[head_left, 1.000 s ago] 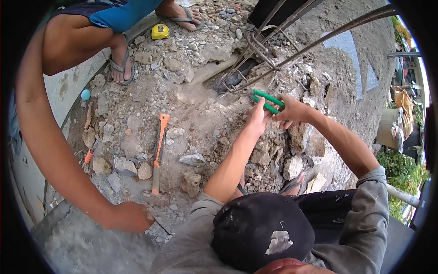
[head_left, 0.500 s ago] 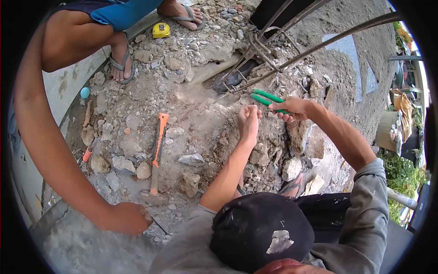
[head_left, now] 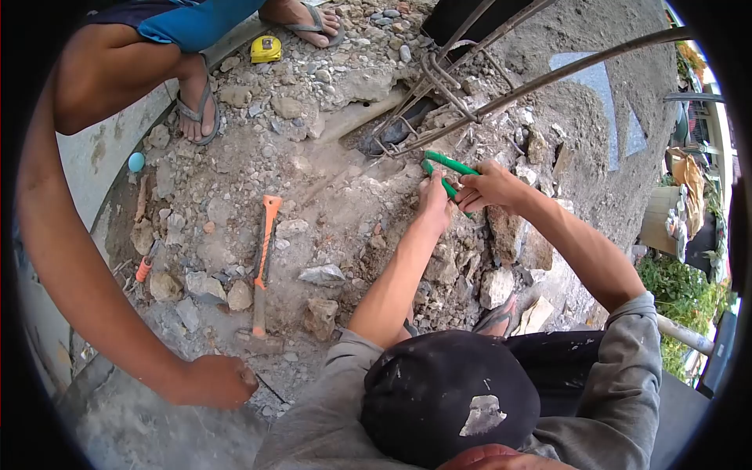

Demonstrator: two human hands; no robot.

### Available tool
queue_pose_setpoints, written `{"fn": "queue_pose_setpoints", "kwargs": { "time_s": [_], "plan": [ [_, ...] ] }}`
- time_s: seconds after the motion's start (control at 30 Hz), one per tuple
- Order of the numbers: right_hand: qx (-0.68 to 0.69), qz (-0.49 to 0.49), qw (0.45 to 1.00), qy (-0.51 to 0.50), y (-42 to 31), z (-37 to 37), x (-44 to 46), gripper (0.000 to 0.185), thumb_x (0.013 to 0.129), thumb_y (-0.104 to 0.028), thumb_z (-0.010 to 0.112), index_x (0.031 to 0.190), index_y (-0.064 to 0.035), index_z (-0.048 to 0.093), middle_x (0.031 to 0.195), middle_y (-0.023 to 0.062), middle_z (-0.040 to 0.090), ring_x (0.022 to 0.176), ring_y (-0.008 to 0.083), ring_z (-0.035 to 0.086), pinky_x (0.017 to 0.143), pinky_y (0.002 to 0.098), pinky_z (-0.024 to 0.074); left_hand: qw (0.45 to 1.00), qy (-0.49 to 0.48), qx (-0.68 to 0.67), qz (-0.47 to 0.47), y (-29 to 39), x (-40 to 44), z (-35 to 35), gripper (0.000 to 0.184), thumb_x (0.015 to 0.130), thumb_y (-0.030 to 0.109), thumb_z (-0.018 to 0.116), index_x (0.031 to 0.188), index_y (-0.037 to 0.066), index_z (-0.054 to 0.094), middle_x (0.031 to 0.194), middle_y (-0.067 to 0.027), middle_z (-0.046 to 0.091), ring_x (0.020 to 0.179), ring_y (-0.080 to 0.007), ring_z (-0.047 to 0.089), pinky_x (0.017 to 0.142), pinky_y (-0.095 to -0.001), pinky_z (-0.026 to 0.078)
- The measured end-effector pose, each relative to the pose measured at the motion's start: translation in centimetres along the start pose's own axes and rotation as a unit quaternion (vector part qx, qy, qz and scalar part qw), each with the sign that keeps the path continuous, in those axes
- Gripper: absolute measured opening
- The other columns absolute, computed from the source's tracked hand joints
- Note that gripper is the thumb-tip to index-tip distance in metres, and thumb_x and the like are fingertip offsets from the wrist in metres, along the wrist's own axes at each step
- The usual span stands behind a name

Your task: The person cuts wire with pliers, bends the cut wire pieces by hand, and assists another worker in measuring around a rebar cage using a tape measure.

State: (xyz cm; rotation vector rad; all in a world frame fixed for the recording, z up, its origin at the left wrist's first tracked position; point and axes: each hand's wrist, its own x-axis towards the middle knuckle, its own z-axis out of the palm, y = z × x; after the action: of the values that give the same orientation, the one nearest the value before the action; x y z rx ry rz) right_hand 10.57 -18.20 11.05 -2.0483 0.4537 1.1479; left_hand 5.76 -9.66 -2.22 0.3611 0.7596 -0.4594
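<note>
Right hand (head_left: 213,381) has its grip clenched, contents unclear; orange-handled hammer (head_left: 264,260) lies at 1 o'clock, aligned 12-to-6.

On the rubble-strewn earth ground (head_left: 337,196), the orange-and-grey long-handled hammer (head_left: 266,235) lies left of the middle, above and right of the person's right hand (head_left: 211,382). Left of it lies the orange-handled metal tool (head_left: 143,270); above that, the light-blue round ball (head_left: 136,162), by the ground's left edge. The yellow plastic tape measure (head_left: 265,48) lies between two sandalled feet (head_left: 197,117). Rusty steel rebar (head_left: 509,103) rises upper right, above the green-handled tool (head_left: 453,164) in a co-worker's hands (head_left: 489,186).
</note>
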Motion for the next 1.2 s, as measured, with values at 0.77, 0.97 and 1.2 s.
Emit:
{"fn": "queue_pose_setpoints", "kwargs": {
  "time_s": [0.77,0.97,1.2],
  "plan": [
    [0.128,0.078,0.985,-0.08,0.8,3.0,0.7,0.024,0.082,-0.008,0.072,0.1,0.0006,0.059,0.077,0.0094,0.064,0.062,0.0163,0.064,0.053,0.0296,0.0558,0.984,-0.136,-0.014,-0.116,3.3,-1.8,-1.2,0.045,0.096,0.046,0.052,0.12,0.008,0.054,0.119,-0.0084,0.065,0.105,-0.0221,0.062,0.092,-0.0399,0.047],
    [0.216,0.081,0.971,-0.068,2.3,3.6,1.2,0.023,0.082,-0.007,0.072,0.099,0.0019,0.059,0.075,0.0087,0.064,0.055,0.0172,0.063,0.053,0.0295,0.056,0.957,-0.228,-0.166,-0.069,1.3,1.1,-1.5,0.015,0.1,0.029,0.052,0.098,0.014,0.05,0.081,0.0031,0.052,0.089,-0.0153,0.059,0.088,-0.038,0.048],
    [-0.519,-0.047,0.849,0.093,0.5,4.6,0.8,0.052,0.084,-0.027,0.063,0.116,0.0129,0.052,0.106,0.0224,0.063,0.093,0.0286,0.065,0.079,0.04,0.0555,0.96,-0.208,-0.177,-0.059,-0.7,2.8,-0.9,0.021,0.102,0.033,0.047,0.093,0.014,0.051,0.084,0.0008,0.053,0.083,-0.0143,0.053,0.081,-0.0362,0.048]
  ]
}}
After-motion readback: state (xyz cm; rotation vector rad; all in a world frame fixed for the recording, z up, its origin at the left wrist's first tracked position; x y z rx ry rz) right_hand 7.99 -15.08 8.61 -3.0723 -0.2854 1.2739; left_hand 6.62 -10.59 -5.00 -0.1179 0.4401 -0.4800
